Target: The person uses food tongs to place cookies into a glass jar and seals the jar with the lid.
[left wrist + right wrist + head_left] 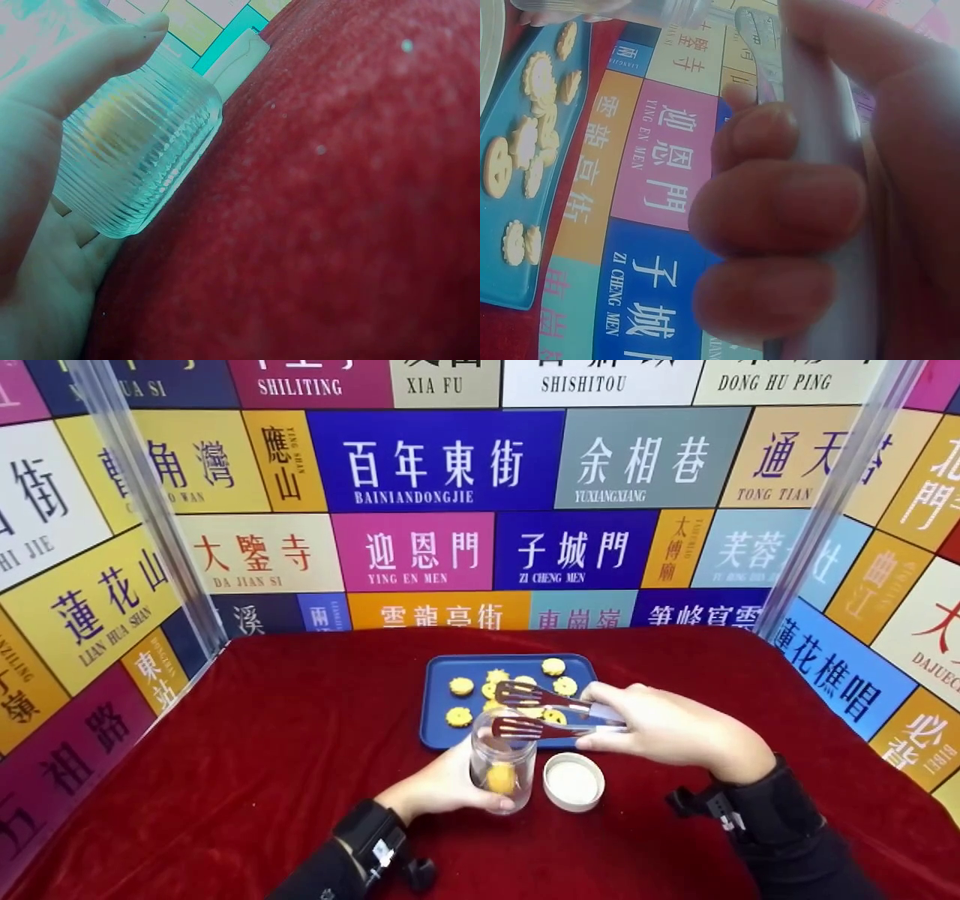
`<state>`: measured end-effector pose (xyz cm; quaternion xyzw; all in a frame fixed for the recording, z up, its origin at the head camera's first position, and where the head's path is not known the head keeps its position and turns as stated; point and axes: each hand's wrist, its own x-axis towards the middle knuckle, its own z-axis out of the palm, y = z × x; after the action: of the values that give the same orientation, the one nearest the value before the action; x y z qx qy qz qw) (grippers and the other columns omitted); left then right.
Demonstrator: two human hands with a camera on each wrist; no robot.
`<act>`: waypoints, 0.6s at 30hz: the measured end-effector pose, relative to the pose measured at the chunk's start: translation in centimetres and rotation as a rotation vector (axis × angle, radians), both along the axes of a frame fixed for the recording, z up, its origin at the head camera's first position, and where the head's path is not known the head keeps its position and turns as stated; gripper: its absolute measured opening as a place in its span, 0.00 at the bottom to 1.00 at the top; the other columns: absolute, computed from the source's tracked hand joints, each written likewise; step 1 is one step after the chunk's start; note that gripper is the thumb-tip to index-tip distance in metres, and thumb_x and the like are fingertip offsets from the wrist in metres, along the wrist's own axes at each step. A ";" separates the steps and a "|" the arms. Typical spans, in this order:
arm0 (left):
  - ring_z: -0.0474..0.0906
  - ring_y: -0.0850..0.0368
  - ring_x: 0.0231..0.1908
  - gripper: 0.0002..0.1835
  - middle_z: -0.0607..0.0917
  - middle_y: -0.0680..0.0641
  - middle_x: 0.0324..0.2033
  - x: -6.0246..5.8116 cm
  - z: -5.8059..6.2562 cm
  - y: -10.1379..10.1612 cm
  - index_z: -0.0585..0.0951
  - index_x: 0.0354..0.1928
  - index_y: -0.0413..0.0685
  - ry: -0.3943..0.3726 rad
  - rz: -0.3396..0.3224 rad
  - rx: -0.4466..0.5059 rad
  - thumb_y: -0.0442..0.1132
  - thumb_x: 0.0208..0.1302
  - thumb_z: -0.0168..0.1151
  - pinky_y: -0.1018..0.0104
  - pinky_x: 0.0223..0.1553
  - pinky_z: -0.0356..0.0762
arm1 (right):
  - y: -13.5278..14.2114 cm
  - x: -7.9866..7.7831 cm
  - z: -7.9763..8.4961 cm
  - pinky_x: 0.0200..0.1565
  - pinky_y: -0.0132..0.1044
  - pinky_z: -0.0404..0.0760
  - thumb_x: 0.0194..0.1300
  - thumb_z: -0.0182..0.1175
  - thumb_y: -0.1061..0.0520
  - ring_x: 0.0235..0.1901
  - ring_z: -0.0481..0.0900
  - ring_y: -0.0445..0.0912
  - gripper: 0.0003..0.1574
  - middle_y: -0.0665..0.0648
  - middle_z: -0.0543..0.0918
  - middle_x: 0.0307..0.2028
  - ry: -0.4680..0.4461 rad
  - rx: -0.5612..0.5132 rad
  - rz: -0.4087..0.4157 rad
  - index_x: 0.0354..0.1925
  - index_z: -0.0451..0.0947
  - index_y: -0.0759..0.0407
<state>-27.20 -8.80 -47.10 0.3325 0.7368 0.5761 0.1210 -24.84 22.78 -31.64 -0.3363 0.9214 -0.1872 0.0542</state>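
"So, what is nearest you?"

"Your left hand (439, 789), fingers and thumb wrapped round a clear ribbed jar (523, 771) with a yellow cookie (501, 778) inside. It looks rigid, glass or hard plastic, and probably slick; a grip low on the ribbed wall, as you have, should suit it. Its pale lid (574, 782) lies just beside it on the red cloth (285, 765)."

"And your other hand?"

"Your right hand (660, 724) has its fingers curled round the slotted tongs (517, 727). Their jaws stand apart, one tip overlapping the jar's mouth; whether it dips inside, you can't tell."

"How would the cookies (460, 717) beyond handle?"

"Those on the blue tray (437, 701) look light, dry and brittle; a gentle pinch at the edges seems safest."

"Any writing you can read?"

"You'll find no legible brand on jar or tray. Behind, a blue panel (435, 461) reads BAINIANDONGJIE, a pink panel (412, 551) YING EN MEN."
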 end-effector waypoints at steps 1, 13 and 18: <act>0.81 0.56 0.61 0.45 0.85 0.53 0.59 0.0 0.0 0.0 0.68 0.71 0.52 -0.007 -0.001 0.003 0.36 0.54 0.84 0.61 0.68 0.75 | 0.0 0.0 0.0 0.39 0.36 0.79 0.70 0.61 0.23 0.33 0.80 0.38 0.37 0.41 0.86 0.39 0.006 0.003 -0.002 0.59 0.75 0.47; 0.82 0.56 0.59 0.44 0.86 0.53 0.57 0.1 0.1 -0.1 0.69 0.70 0.51 -0.008 0.011 -0.006 0.37 0.53 0.84 0.61 0.65 0.78 | 0.2 -0.2 0.4 0.32 0.37 0.75 0.70 0.63 0.25 0.29 0.78 0.40 0.35 0.44 0.84 0.34 0.071 -0.006 -0.068 0.60 0.75 0.46; 0.82 0.55 0.60 0.46 0.86 0.53 0.58 0.0 0.0 0.0 0.68 0.72 0.47 0.000 0.001 -0.003 0.38 0.54 0.84 0.61 0.66 0.77 | 1.1 -0.9 0.1 0.30 0.39 0.74 0.70 0.65 0.27 0.27 0.77 0.42 0.34 0.46 0.83 0.31 0.114 -0.028 -0.139 0.59 0.75 0.46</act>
<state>-27.19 -8.84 -47.07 0.3317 0.7380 0.5750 0.1213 -25.77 23.84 -31.50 -0.2822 0.9414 -0.1840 -0.0164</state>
